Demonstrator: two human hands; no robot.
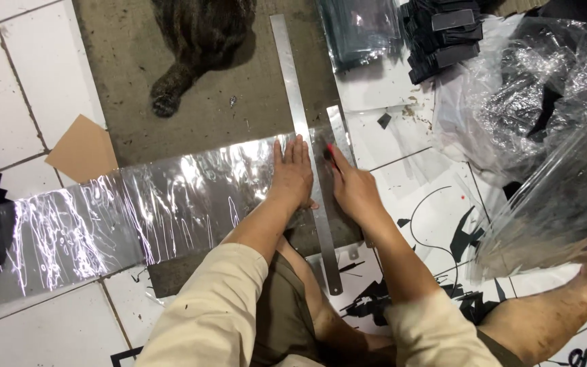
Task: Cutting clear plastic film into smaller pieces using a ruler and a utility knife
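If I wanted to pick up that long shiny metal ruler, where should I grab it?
Probably the near end of the long flat steel ruler, by the person's knees, reaching from the right. It lies flat, the left hand presses its middle onto the clear plastic sheet, and the right hand crowds that stretch; the near end is bare.

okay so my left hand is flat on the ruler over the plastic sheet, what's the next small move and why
Probably draw the red-tipped cutter in the right hand toward you along the metal ruler. The left hand pins ruler and clear plastic sheet flat, and the cutter sits at the ruler's edge.
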